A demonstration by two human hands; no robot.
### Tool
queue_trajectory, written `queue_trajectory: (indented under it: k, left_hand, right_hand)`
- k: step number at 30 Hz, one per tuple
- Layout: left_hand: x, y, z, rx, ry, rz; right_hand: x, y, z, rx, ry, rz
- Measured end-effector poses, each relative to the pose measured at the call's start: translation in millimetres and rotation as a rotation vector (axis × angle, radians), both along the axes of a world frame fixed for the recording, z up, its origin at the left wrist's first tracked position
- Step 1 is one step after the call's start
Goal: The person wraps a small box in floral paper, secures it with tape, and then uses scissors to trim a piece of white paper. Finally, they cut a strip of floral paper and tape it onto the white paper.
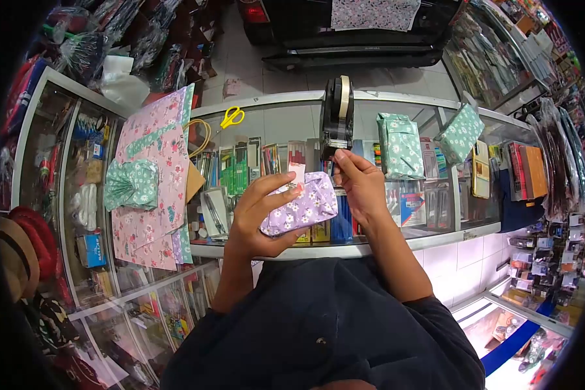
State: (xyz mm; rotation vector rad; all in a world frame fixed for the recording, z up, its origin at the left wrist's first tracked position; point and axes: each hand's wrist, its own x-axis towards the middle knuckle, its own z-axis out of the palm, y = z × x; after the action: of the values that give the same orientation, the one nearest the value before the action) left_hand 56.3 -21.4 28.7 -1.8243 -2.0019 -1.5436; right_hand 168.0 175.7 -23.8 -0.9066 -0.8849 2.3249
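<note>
My left hand (pixel 263 211) is wrapped around a small parcel in purple daisy-print paper (pixel 315 203), held above the glass counter. A pale pink strip of paper (pixel 296 171) stands up by its fingertips. My right hand (pixel 363 185) is closed in a pinch at the front end of a black tape dispenser (pixel 336 120), where the tape comes off the roll. The tape itself is hard to make out between thumb and finger. The dispenser stands on the counter, just beyond the parcel.
Yellow scissors (pixel 232 117) lie at the back left, beside pink floral wrapping sheets (pixel 151 214) bearing a green wrapped bundle (pixel 131 184). Right of the dispenser are two green daisy-print parcels (pixel 402 146) (pixel 461 133) and a phone (pixel 480 170). A metal edge (pixel 403 245) borders the counter.
</note>
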Motion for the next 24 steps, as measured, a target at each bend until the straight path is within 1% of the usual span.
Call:
queue_trajectory:
  k: [2,4,11,13,15,17,19,22,24]
  left_hand:
    - [0,0,0,0.002,-0.002,0.0]
    - [0,0,0,0.004,0.002,0.006]
    - [0,1,-2,0.029,0.014,0.011]
    - [0,0,-3,0.01,0.026,0.02]
    - [-2,1,1,0.014,0.072,0.024]
    - [-4,2,5,0.02,0.118,0.035]
    - [-6,3,7,0.013,0.157,0.032]
    - [-7,2,5,-0.001,0.168,0.026]
    - [-9,0,6,-0.012,0.162,0.011]
  right_hand:
    - [-2,-1,0,0.01,0.002,-0.004]
    - [-2,-3,1,0.072,-0.009,-0.017]
    - [-2,-3,-3,0.106,-0.012,-0.027]
    - [0,-2,-12,0.124,-0.07,0.026]
    - [3,-11,-14,0.093,-0.112,0.019]
    - [9,-16,-3,0.095,-0.115,0.028]
    - [13,-16,10,0.155,-0.114,0.053]
    - [24,-6,27,0.216,-0.043,0.126]
    - [28,-1,44,0.267,-0.059,0.131]
